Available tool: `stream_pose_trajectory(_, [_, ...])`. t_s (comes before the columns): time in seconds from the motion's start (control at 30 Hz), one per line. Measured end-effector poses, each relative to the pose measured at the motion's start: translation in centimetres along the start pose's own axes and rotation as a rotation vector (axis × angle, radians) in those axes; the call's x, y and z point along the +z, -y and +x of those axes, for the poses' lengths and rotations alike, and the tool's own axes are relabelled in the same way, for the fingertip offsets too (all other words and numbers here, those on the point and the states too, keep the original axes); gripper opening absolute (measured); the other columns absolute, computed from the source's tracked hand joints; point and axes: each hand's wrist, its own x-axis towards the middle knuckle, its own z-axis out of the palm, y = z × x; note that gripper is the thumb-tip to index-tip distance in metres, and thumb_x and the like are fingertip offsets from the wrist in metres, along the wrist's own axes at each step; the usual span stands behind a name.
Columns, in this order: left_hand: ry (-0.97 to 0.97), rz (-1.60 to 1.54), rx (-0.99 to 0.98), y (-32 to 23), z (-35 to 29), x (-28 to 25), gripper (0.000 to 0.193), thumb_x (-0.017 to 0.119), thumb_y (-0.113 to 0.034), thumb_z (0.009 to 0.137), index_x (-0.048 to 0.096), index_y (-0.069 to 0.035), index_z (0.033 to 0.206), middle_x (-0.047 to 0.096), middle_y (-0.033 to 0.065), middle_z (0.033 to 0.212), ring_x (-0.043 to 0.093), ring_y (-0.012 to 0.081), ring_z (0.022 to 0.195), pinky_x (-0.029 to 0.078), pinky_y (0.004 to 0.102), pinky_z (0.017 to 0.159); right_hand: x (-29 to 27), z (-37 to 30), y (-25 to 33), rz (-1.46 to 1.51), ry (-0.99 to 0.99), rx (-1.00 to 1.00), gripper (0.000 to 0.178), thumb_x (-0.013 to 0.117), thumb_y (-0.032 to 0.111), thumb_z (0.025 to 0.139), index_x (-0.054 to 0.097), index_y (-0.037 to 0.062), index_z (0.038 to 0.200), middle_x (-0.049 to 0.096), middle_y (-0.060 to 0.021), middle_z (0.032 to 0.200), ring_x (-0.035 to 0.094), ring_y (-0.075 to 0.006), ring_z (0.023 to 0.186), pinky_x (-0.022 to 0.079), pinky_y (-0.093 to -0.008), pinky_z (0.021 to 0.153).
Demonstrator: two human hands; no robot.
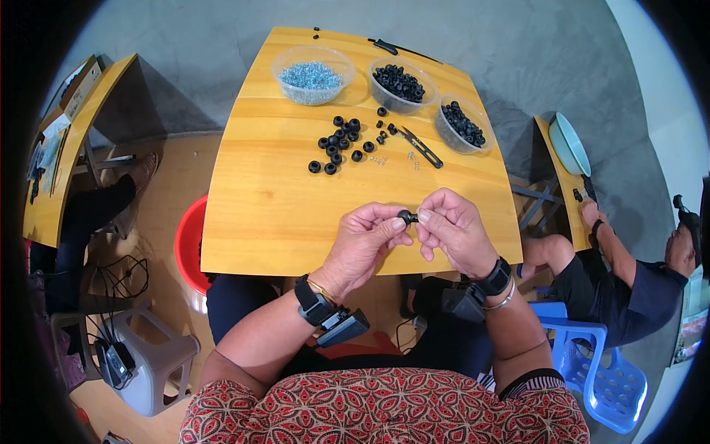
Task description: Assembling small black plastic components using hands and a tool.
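The left hand (370,233) gripped a small black knob (404,215) between thumb and index finger, with the round end showing at the fingertips. The right hand (455,228) had its thumb and index finger pinched at the narrower right end of the same knob. The knob was thus located between the two sets of fingers, above the near part of the desk (274,214).

Beyond the fingers and to the left, loose black balls (339,140) lay in a cluster. Straight beyond the fingers lay small clear pieces (379,160); black snips (423,150) lay beyond them, slightly right. Farther beyond the fingers stood three clear bowls: the left bowl (310,97) contained pale blue pieces, while the middle bowl (383,101) and the right bowl (450,140) contained black parts.
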Motion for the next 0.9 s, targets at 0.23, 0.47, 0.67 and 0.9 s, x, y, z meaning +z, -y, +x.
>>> stream_pose_trajectory(0.23, [-0.033, 0.254, 0.074, 0.3, 0.1, -0.2, 0.013, 0.055, -0.002, 0.082, 0.059, -0.001, 0.095, 0.062, 0.0095, 0.086, 0.060, 0.0149, 0.074, 0.050, 0.0264, 0.069, -0.2, -0.1, -0.2, 0.058, 0.039, 0.007, 0.006, 0.049, 0.008, 0.088, 0.045, 0.0030, 0.089, 0.052, -0.0043, 0.067, 0.047, -0.0077, 0.053, 0.044, -0.0223, 0.045])
stream_pose_trajectory(0.47, [-0.038, 0.197, 0.052, 0.0, -0.2, 0.1, 0.012, 0.055, 0.000, 0.082, 0.059, 0.000, 0.093, 0.061, 0.0077, 0.084, 0.060, 0.0143, 0.072, 0.051, 0.0249, 0.067, -0.3, 0.0, -0.7, 0.113, 0.102, -0.005, 0.007, 0.049, 0.008, 0.087, 0.044, 0.0033, 0.089, 0.051, -0.0036, 0.068, 0.049, -0.0085, 0.055, 0.044, -0.0224, 0.045])
stream_pose_trajectory(0.67, [-0.038, 0.178, 0.024, 0.0, -0.1, 0.1, 0.011, 0.054, 0.000, 0.082, 0.059, 0.001, 0.092, 0.061, 0.0086, 0.084, 0.059, 0.0129, 0.071, 0.051, 0.0250, 0.066, -0.3, -0.1, -2.2, 0.251, 0.080, -0.009, 0.007, 0.049, 0.008, 0.087, 0.043, 0.0040, 0.088, 0.052, -0.0044, 0.068, 0.047, -0.0087, 0.055, 0.043, -0.0214, 0.046])
stream_pose_trajectory(0.9, [-0.038, 0.160, -0.028, 0.1, -0.1, 0.1, 0.011, 0.054, -0.002, 0.083, 0.057, 0.002, 0.093, 0.061, 0.0083, 0.084, 0.057, 0.0123, 0.069, 0.050, 0.0239, 0.063, 0.1, -0.5, -2.5, 0.217, 0.015, -0.076, 0.005, 0.049, 0.008, 0.087, 0.045, 0.0047, 0.087, 0.052, -0.0036, 0.069, 0.045, -0.0073, 0.056, 0.038, -0.0206, 0.047])
